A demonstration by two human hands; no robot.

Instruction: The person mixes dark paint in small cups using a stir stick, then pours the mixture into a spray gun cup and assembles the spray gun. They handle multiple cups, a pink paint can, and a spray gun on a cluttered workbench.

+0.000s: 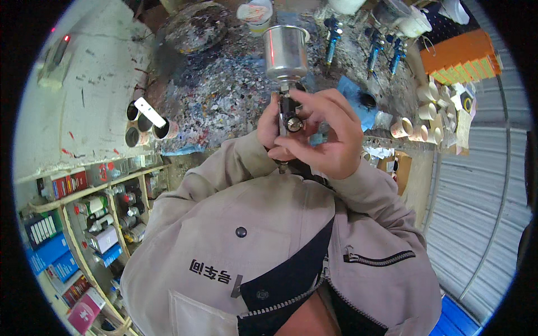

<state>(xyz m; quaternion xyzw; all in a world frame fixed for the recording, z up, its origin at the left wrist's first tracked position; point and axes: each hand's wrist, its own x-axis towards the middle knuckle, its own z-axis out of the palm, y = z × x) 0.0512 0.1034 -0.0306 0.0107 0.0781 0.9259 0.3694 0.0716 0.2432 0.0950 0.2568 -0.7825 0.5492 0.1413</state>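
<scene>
A spray gun [293,124] with a shiny metal cup [284,53] on top is held upright before my chest, its round metal end facing me. My left hand [268,127] is closed around its body from the left. From the right, my right hand [333,134] curls its thumb and fingers about the gun beside the round metal end; some fingertips are hidden behind it. Beyond the cup lies a paint-spattered bench [224,101]. A blue cloth [354,103] lies just past my right hand.
Blue-handled spray guns [333,42] stand at the back right, near paper cups [401,128] and an orange box [465,59]. Used cups [165,129], one with a white stick [149,112] across it, stand left. Shelves [115,204] hold bottles and cans. A tub [255,14] sits behind.
</scene>
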